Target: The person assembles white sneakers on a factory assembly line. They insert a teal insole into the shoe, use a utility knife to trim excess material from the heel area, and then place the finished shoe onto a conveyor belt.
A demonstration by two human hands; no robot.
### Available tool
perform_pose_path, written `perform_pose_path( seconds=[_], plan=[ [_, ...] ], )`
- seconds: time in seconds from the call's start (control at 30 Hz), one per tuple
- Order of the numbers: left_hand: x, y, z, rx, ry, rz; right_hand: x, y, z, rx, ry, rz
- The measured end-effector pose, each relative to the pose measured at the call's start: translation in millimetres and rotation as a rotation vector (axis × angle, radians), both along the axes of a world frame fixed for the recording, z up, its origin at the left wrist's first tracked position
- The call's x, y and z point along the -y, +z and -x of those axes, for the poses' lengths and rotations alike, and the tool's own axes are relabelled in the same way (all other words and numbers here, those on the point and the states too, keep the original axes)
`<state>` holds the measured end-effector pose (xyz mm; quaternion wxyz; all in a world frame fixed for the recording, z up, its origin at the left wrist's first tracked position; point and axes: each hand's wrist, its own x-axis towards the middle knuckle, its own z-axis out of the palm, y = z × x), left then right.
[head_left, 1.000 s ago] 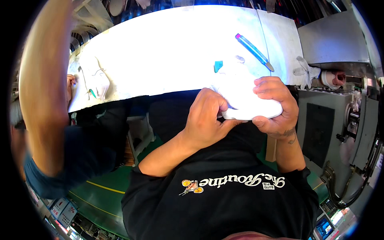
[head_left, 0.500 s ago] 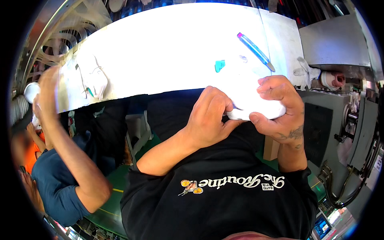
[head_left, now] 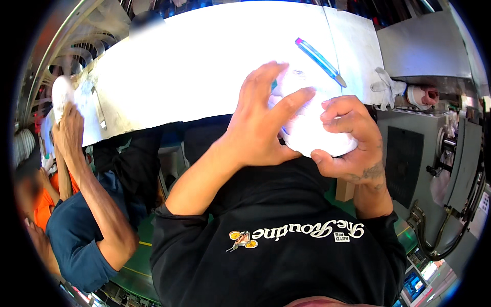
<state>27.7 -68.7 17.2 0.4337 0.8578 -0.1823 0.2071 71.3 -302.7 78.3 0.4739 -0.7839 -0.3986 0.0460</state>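
A rounded white bundle (head_left: 335, 145), washed out by glare so that its kind cannot be told, is held over the near edge of the white table. My right hand (head_left: 353, 135) grips its right side, the thumb below and the fingers curled above. Against the bundle's left side, my left hand (head_left: 266, 115) has its fingers spread apart. A small green tag (head_left: 274, 85) shows partly behind the left fingers. Beyond my hands a blue pen-like tool (head_left: 319, 60) with a pink end and a grey tip lies on the table.
White gloves (head_left: 387, 88) lie at the table's right end, beside a white roll (head_left: 422, 95). Grey machinery (head_left: 409, 153) stands to the right. On the left, a co-worker's hand (head_left: 70, 130) holds a white object (head_left: 62, 93). The bright white table (head_left: 179, 66) spans the far side.
My left hand has gone from a pinch at the bundle's near edge to spread fingers farther forward. The right hand keeps its grip. The co-worker's hand now holds a white object upright.
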Motion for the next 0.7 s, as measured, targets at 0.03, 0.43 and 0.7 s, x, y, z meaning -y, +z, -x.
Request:
perform_pose_path(
  seconds=[0.03, 0.43, 0.7],
  plan=[
    [-1.2, -4.4, -4.9, -0.060, -0.071, -0.017, 1.3, 4.5, -0.4, 0.002, 0.002, 0.060],
    [53.7, -13.4, -2.1, -0.096, 0.027, -0.212, 31.6, 16.3, -2.8, 0.066, -0.190, 0.712],
    [51.7, -14.2, -3.2, -0.075, 0.028, -0.214, 54.0, 0.4, -15.1, 0.047, -0.059, 0.394]
  ],
)
